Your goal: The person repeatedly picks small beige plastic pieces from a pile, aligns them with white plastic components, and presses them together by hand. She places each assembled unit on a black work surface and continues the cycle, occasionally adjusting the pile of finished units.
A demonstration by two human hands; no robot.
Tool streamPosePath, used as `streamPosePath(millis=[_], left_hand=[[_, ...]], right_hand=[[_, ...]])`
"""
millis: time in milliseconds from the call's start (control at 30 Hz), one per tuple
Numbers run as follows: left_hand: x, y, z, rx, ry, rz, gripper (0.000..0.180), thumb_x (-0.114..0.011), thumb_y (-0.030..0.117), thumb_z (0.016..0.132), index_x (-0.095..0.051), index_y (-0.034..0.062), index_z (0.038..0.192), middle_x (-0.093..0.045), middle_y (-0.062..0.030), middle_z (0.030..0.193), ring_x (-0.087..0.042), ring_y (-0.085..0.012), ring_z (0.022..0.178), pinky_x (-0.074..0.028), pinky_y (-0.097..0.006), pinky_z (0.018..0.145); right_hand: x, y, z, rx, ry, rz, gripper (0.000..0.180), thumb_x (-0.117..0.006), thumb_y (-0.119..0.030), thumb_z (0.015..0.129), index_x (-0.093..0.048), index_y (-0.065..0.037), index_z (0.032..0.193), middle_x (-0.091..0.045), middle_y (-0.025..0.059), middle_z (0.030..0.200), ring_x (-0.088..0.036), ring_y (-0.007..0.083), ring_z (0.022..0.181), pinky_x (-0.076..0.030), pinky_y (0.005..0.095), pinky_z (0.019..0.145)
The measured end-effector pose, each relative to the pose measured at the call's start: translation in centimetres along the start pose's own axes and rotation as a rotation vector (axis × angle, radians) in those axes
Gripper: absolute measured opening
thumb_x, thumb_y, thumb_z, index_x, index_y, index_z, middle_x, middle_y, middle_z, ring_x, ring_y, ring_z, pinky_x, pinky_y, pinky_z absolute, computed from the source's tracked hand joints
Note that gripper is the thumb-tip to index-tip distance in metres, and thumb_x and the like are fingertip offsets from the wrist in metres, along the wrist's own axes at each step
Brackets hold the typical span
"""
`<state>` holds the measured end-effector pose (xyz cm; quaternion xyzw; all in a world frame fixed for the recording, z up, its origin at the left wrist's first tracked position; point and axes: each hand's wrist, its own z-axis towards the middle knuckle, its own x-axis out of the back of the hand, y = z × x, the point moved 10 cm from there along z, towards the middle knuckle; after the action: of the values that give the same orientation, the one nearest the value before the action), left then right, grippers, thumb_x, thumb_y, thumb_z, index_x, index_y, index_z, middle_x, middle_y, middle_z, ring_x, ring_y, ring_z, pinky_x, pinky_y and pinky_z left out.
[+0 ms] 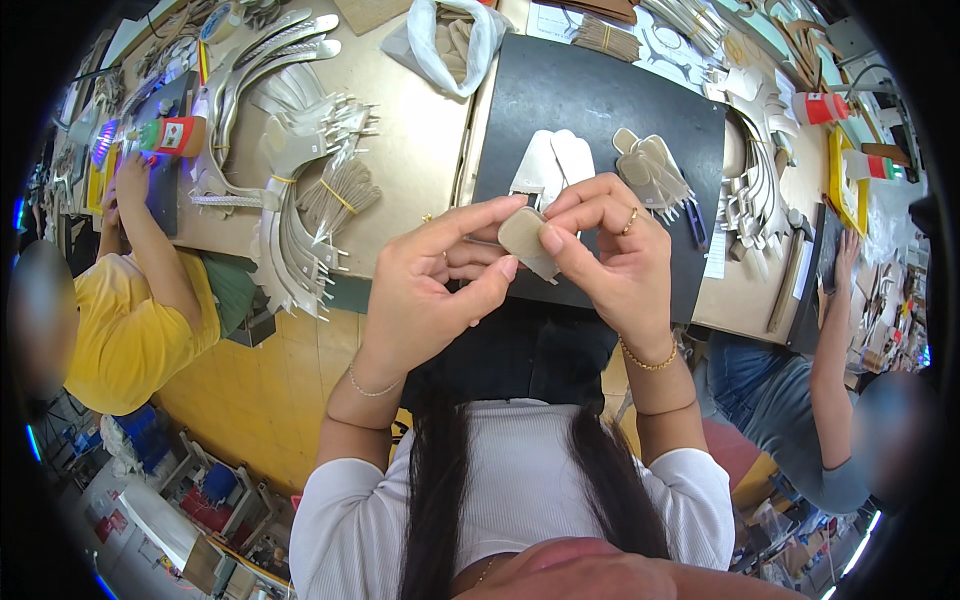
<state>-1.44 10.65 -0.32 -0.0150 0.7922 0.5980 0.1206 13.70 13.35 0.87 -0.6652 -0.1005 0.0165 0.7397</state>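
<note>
A small beige leather tab [522, 236] with a rounded end is held up between my two hands, above the near edge of a black mat [610, 90]. My left hand [425, 285] pinches it by its left side, thumb at the lower edge. From the other side my right hand [620, 265] grips it, thumb pressed on its face. Just beyond my fingertips, pale rounded strap pieces [548, 165] lie on the mat, their near ends partly hidden by my hands. A fanned pile of beige tabs [650, 168] rests to the right, beside a dark blue pen-like tool [696, 225].
Pale strap bundles [285, 240] tied with yellow bands cover the left table, with more straps [755, 150] right of the mat. A plastic bag [440, 45] of beige pieces stands at the back. Co-workers sit either side; red-labelled bottles [178, 136] and a hammer [790, 280] lie near them.
</note>
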Motion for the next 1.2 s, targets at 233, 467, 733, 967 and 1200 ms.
streamPosePath(millis=[233,467,733,967,1200], left_hand=[[0.1,0.2,0.2,-0.080,0.047,0.037,0.034,-0.065,-0.004,0.088,-0.061,-0.0045,0.122,-0.068,-0.0100,0.096,-0.066,-0.0109,0.082,-0.055,-0.022,0.070],[0.1,0.2,0.1,-0.110,0.065,0.065,0.031,-0.066,-0.003,0.088,-0.064,-0.0019,0.119,-0.068,-0.0074,0.091,-0.065,-0.0091,0.080,-0.054,-0.020,0.069],[0.0,0.6,0.1,-0.160,0.090,0.100,0.029,-0.067,-0.002,0.088,-0.065,-0.0022,0.117,-0.067,-0.0063,0.088,-0.065,-0.0087,0.078,-0.053,-0.020,0.067],[0.0,0.4,0.2,-0.143,0.085,-0.006,0.043,-0.063,-0.006,0.088,-0.049,-0.0020,0.129,-0.067,-0.0072,0.087,-0.064,-0.0079,0.076,-0.052,-0.020,0.065],[-0.3,-0.1,0.7,-0.087,0.083,-0.105,0.049,-0.063,-0.007,0.086,-0.044,-0.0038,0.131,-0.067,-0.0100,0.086,-0.065,-0.0102,0.073,-0.059,-0.026,0.070]], right_hand=[[0.1,-0.3,-0.3,0.015,0.017,-0.032,0.009,-0.074,-0.010,0.080,-0.069,-0.003,0.081,-0.065,0.0063,0.091,-0.063,0.0161,0.083,-0.048,0.0279,0.077],[0.3,-0.5,-0.5,0.029,0.029,-0.036,0.009,-0.074,-0.010,0.080,-0.069,-0.003,0.080,-0.066,0.0064,0.090,-0.064,0.0163,0.082,-0.049,0.0280,0.076],[0.5,-0.6,-0.7,0.067,0.046,-0.057,0.010,-0.076,-0.006,0.078,-0.067,-0.002,0.079,-0.065,0.0067,0.090,-0.063,0.0159,0.082,-0.049,0.0271,0.074],[1.2,0.5,-0.6,-0.024,0.085,0.236,0.012,-0.074,-0.007,0.084,-0.065,-0.001,0.089,-0.064,0.0044,0.097,-0.060,0.0106,0.086,-0.048,0.0256,0.075],[0.3,1.8,-0.5,-0.200,-0.109,0.178,0.014,-0.071,-0.012,0.088,-0.071,0.000,0.094,-0.067,0.0053,0.092,-0.060,0.0102,0.083,-0.048,0.0245,0.074]])
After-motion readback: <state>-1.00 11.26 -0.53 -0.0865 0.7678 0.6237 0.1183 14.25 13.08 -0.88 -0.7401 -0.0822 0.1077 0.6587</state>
